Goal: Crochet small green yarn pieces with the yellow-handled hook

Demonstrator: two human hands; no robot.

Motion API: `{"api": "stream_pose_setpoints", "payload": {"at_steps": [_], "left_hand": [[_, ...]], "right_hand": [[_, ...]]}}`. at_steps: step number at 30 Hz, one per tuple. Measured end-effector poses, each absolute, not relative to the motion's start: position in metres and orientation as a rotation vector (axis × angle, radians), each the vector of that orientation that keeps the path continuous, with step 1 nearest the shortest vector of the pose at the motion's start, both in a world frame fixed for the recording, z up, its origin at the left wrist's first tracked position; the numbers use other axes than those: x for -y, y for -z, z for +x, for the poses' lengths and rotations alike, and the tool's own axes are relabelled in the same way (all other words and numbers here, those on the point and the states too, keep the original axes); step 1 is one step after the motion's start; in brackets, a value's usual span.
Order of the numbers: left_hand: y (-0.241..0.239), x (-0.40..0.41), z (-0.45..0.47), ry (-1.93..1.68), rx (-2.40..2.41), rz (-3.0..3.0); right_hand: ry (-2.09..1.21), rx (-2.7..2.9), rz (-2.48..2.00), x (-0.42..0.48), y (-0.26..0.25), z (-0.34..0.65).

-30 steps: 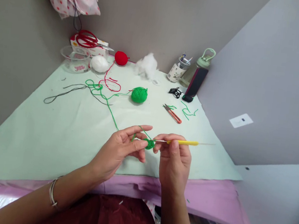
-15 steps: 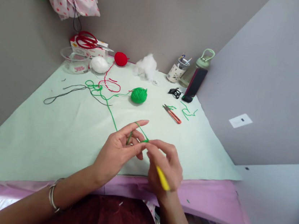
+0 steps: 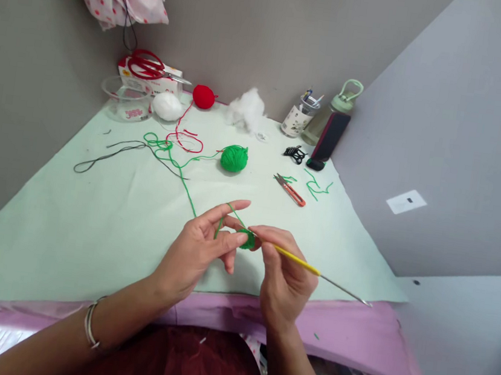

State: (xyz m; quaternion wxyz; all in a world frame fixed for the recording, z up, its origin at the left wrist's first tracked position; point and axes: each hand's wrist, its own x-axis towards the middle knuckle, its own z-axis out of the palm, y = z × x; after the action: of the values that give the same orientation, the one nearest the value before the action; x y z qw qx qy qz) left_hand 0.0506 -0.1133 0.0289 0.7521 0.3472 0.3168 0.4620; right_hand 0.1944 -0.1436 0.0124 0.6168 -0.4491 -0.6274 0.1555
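My left hand (image 3: pixel 200 248) pinches a small green crochet piece (image 3: pixel 248 239) between thumb and fingers, with green yarn (image 3: pixel 189 189) looped over the raised index finger. That strand runs back across the table to a green yarn ball (image 3: pixel 234 158). My right hand (image 3: pixel 285 274) is closed on a yellow-handled crochet hook (image 3: pixel 308 269), its tip in the green piece and its metal end pointing down to the right.
On the pale green mat (image 3: pixel 104 224) lie orange thread snips (image 3: pixel 290 190), a red yarn ball (image 3: pixel 204 96), white stuffing (image 3: pixel 248 109), a white ball (image 3: pixel 167 106), a plastic bowl (image 3: pixel 125 99), red scissors (image 3: pixel 146 66), a pen cup (image 3: pixel 299 119), a bottle (image 3: pixel 330 113) and a black cord (image 3: pixel 113 152).
My right hand swung the hook from level and pointing right, down toward my lap, then back up so it slants down to the right. The left hand barely moved.
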Motion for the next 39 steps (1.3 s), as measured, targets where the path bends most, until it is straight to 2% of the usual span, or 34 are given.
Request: {"api": "stream_pose_setpoints", "payload": {"at_steps": [4,6,10,12,23,32,39], "left_hand": [[-0.026,0.109,0.05,-0.921,-0.642,0.635],[-0.026,0.105,0.047,-0.858,-0.614,0.553],[-0.028,0.102,0.044,-0.924,-0.63,0.55],[-0.029,0.104,0.045,-0.95,-0.638,0.613],[-0.03,0.109,0.044,-0.948,-0.661,0.677],[-0.034,0.114,0.047,-0.921,-0.654,0.708],[-0.033,0.108,0.038,-0.756,-0.532,0.556]], "right_hand": [[0.016,1.622,-1.051,0.148,-0.006,0.197],[-0.095,1.545,-1.063,0.146,-0.008,0.2],[-0.577,1.207,-1.016,0.14,-0.015,0.201],[-0.663,1.194,-0.992,0.139,-0.016,0.199],[-0.806,1.111,-0.976,0.14,-0.012,0.201],[-0.779,1.156,-0.925,0.14,-0.012,0.199],[-0.902,0.956,-0.913,0.134,-0.017,0.202]]}}
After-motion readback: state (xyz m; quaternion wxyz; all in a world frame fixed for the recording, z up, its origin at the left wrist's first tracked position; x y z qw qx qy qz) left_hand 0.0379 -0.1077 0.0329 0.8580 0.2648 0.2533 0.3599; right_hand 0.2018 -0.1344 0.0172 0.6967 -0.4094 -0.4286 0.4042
